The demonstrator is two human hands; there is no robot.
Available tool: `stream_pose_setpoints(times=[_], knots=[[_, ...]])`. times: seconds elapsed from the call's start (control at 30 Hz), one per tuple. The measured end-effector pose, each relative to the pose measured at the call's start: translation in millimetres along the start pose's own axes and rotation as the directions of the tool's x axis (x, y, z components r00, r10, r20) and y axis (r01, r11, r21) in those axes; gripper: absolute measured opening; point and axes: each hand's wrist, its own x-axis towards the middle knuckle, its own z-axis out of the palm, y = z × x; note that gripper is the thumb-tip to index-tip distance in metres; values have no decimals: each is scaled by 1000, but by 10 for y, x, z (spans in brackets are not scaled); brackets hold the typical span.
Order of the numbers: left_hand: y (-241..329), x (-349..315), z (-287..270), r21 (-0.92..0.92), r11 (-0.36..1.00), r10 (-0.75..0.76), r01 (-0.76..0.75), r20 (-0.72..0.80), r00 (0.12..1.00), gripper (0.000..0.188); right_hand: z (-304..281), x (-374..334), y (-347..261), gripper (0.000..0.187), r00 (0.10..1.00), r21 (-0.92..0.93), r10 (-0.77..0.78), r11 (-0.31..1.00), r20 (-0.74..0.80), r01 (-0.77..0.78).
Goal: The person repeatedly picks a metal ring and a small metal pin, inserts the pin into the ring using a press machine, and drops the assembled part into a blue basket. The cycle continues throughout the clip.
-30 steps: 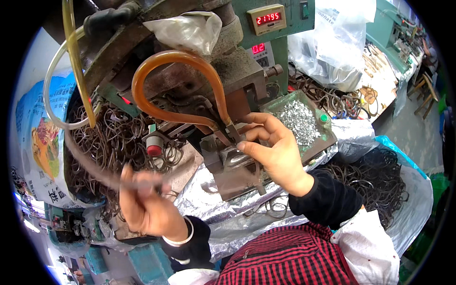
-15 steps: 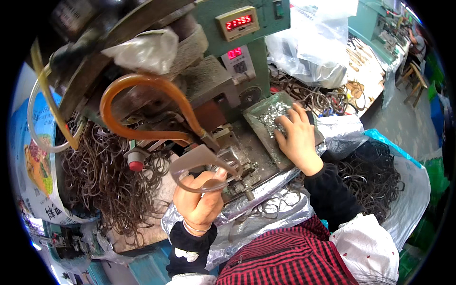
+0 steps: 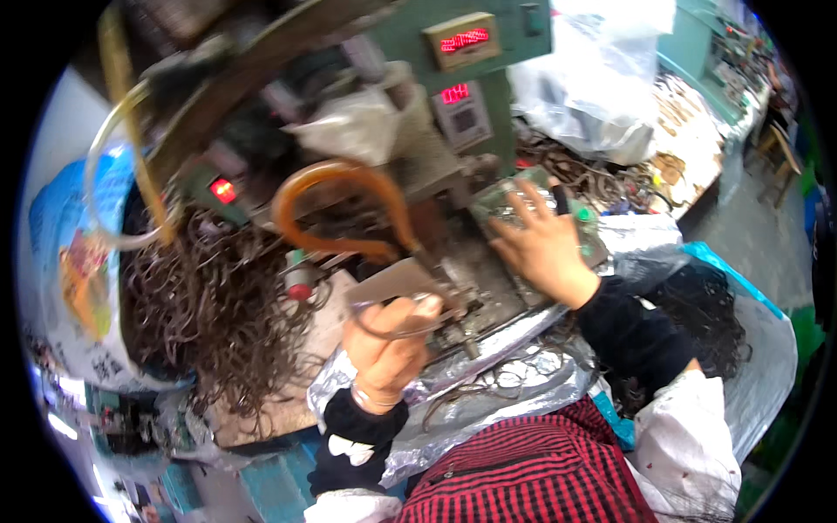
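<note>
My left hand [image 3: 388, 344] pinches a wide, translucent brown plastic hoop [image 3: 397, 281] shaped like a headband. The hoop's far side reaches the metal fixture [image 3: 458, 301] of a green bench machine [image 3: 401, 187]; blur hides whether they touch. Over a green metal tray [image 3: 588, 240] to the right of the fixture, my right hand [image 3: 549, 248] has its fingers spread. Small shiny metal pieces [image 3: 506, 209] lie in that tray, partly under the fingers. No piece can be made out in the right hand.
An orange tube [image 3: 344, 170] loops in front of the machine, near a red-tipped knob [image 3: 299, 288]. Tangled brown hoops [image 3: 205, 314] heap up on the left. A white sack of dark hoops [image 3: 697, 318] stands at right, and silvery sheeting [image 3: 514, 375] lines the front edge.
The view has shifted, so the machine sits farther right in it, with a red light now showing. My right hand's fingers have moved left across the tray. The left hand still holds the hoop.
</note>
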Motion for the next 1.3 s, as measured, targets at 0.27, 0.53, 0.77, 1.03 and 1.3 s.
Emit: stream_pose_setpoints(times=[0.27,0.53,0.77,1.03,1.3], knots=[[481,-508,-478,471,844,-260,257,-60,964,23,-52,-49,122,10,950,239,248,950,-191,-200],[-669,-458,-957,514,556,-695,654,-144,704,16,-256,89,-40,8,928,413,356,866,-110,-283],[-2390,-1719,-209,720,286,-713,632,-281,642,16,-179,15,-148,12,875,590,484,713,-24,-379],[-1322,-887,-773,464,459,-830,758,-80,551,18,-567,-603,99,16,815,580,579,672,-21,-462],[-1175,-545,-1288,824,403,-598,399,-93,796,28,-547,473,-500,17,969,832,222,555,-112,-31]])
